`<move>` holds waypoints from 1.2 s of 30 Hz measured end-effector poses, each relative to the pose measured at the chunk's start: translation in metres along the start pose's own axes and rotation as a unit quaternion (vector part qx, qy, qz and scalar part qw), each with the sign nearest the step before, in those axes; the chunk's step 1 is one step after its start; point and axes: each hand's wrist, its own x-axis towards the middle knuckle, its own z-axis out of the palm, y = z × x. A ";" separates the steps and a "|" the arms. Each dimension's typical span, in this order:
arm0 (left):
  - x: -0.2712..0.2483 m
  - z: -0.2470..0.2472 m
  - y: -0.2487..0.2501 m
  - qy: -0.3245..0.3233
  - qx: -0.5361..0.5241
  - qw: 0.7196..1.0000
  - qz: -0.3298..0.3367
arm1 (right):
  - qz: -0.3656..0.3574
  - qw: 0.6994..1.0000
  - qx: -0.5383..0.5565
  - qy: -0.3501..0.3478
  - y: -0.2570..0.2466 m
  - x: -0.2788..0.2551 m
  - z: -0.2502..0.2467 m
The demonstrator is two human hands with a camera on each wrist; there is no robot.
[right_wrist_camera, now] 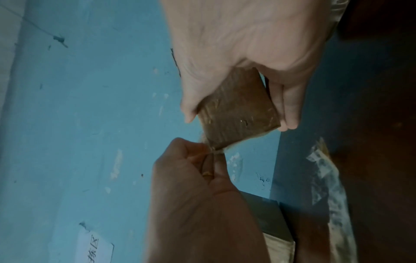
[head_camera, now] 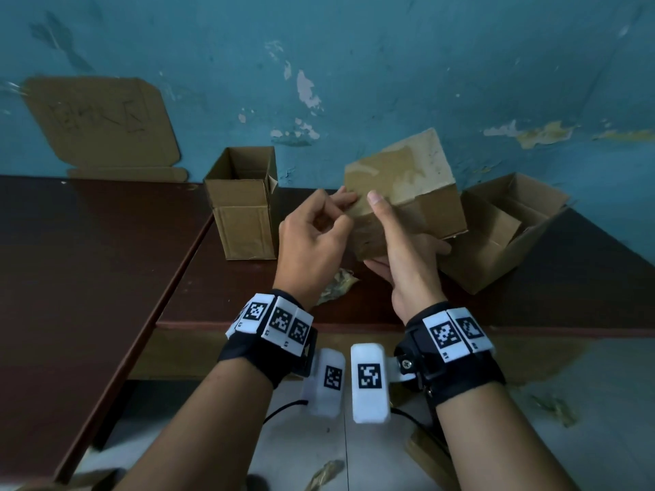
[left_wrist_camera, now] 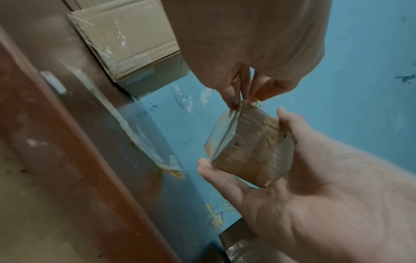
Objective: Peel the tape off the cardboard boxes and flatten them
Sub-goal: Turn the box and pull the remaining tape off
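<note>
Right hand [head_camera: 407, 249] grips the box [head_camera: 407, 193]; left hand [head_camera: 312, 235] pinches tape [left_wrist_camera: 221, 135] at its corner. Peeling is underway; next calls for a steady pull along the seam.

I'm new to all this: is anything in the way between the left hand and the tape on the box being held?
Nothing visible. The left hand already pinches the tape at a corner of the box, which the right hand holds above the table.
</note>
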 end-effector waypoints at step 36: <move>0.008 -0.002 0.010 0.034 -0.259 0.958 -0.118 | 0.048 0.985 0.127 -0.104 0.000 0.013 -0.008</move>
